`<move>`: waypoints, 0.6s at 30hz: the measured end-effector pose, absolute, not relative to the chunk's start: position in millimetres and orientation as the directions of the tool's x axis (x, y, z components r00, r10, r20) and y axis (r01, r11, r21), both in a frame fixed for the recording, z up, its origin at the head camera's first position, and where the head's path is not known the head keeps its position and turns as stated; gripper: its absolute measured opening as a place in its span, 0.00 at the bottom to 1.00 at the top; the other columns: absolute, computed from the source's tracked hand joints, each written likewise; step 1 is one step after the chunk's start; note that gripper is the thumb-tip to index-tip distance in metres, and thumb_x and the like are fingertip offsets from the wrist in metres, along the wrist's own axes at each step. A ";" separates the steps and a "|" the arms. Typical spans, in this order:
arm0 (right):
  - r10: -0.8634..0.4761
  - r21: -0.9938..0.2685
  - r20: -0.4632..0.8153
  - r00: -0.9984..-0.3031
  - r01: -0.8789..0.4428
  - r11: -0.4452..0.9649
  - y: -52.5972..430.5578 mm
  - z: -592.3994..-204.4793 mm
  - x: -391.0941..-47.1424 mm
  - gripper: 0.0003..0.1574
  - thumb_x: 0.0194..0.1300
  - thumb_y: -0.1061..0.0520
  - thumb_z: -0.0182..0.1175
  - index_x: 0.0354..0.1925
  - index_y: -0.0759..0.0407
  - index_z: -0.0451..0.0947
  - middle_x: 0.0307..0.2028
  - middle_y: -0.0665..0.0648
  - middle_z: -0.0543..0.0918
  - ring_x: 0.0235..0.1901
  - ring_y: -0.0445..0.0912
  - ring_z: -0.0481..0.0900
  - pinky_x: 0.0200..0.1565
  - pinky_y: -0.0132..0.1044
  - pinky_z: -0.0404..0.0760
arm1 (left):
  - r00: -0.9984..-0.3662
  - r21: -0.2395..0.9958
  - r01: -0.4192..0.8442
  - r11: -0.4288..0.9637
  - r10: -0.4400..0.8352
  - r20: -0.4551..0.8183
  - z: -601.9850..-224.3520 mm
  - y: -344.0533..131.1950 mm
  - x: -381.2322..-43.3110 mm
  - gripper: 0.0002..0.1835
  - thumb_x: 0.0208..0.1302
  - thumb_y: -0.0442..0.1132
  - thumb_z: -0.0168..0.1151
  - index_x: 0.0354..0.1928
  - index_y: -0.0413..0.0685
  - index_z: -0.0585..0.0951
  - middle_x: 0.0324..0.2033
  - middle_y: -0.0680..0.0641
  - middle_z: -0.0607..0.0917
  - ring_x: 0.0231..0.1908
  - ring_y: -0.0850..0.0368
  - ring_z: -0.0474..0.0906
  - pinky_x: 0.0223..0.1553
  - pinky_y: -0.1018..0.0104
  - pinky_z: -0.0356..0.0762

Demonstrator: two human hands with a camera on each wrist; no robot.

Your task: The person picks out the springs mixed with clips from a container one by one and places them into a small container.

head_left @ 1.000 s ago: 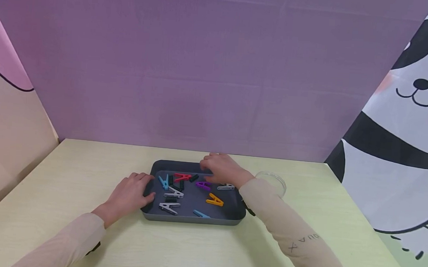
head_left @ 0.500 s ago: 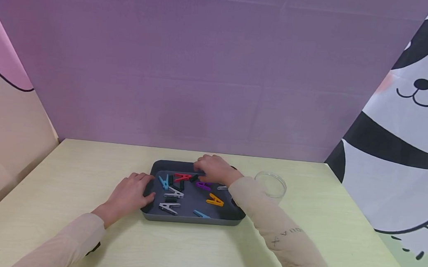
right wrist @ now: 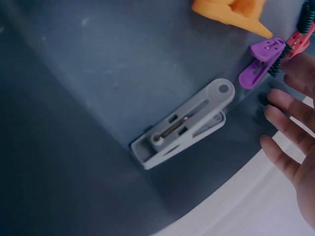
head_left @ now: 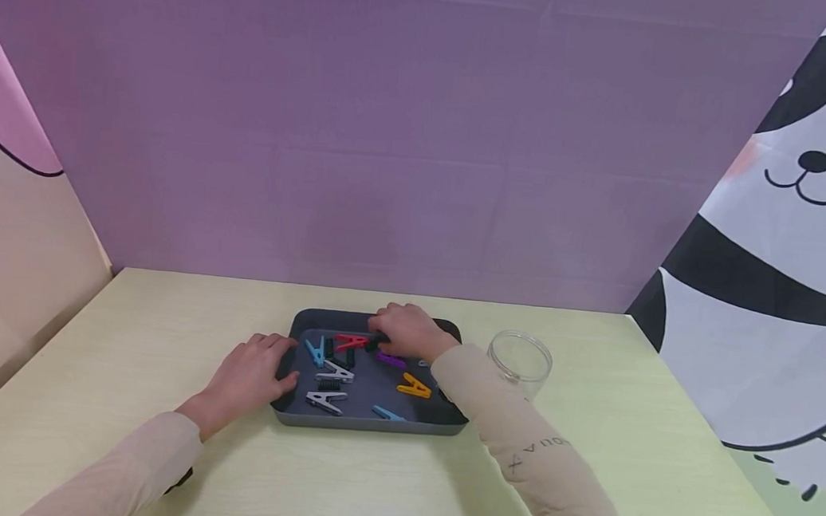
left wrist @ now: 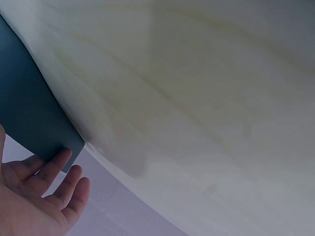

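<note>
A dark grey tray holds clothespins in several colours and several small dark ribbed coils. My left hand rests at the tray's left side, thumb at the rim; in the left wrist view its loosely bent fingers touch the outer wall. Over the tray's back part is my right hand, fingers slightly bent. Its fingertips are beside a dark coil, which lies by the purple clothespin and the red clothespin. No grip on the coil shows. A grey clothespin lies nearer the right wrist.
A clear round container stands right of the tray, partly behind the right sleeve. Inside the tray are a yellow clothespin, a light blue clothespin and a white clothespin. A purple backdrop rises behind the table.
My right hand has shifted left and slightly nearer across the tray, to the dark coil by the red clothespin. The left hand stays at the tray's side.
</note>
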State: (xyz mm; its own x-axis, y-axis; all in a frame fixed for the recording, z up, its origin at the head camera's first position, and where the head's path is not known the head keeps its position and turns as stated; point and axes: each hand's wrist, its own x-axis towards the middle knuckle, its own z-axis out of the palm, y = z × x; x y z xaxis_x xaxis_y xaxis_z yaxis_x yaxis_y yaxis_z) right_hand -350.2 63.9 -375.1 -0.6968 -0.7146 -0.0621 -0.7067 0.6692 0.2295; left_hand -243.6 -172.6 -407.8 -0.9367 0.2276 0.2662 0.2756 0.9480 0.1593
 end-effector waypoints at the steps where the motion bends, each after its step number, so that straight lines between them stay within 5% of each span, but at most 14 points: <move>1: -0.714 0.233 -0.065 -0.697 -0.706 0.669 63.7 -376.0 -350.4 0.19 0.57 0.49 0.62 0.48 0.47 0.78 0.43 0.48 0.81 0.44 0.44 0.76 0.49 0.39 0.76 | -0.937 0.160 0.276 0.948 0.228 0.265 -408.1 -172.7 -243.7 0.25 0.54 0.49 0.62 0.51 0.41 0.75 0.49 0.41 0.79 0.50 0.44 0.73 0.48 0.50 0.74; 18: -0.728 0.283 -0.026 -0.685 -0.704 0.652 62.1 -385.5 -350.5 0.18 0.57 0.49 0.62 0.47 0.45 0.79 0.41 0.47 0.81 0.41 0.44 0.74 0.46 0.39 0.77 | -0.937 0.157 0.275 0.949 0.228 0.264 -405.4 -172.1 -242.1 0.25 0.54 0.48 0.62 0.51 0.41 0.75 0.48 0.42 0.79 0.49 0.44 0.73 0.48 0.51 0.74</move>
State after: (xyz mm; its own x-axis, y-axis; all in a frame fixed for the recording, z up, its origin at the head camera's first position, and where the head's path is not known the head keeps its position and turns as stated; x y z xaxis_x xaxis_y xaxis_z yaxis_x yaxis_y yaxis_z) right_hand -350.5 62.1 -385.5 -0.6851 -0.7280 -0.0264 -0.7035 0.6518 0.2831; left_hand -242.1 -172.1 -405.4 -0.9374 0.2277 0.2635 0.2746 0.9486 0.1574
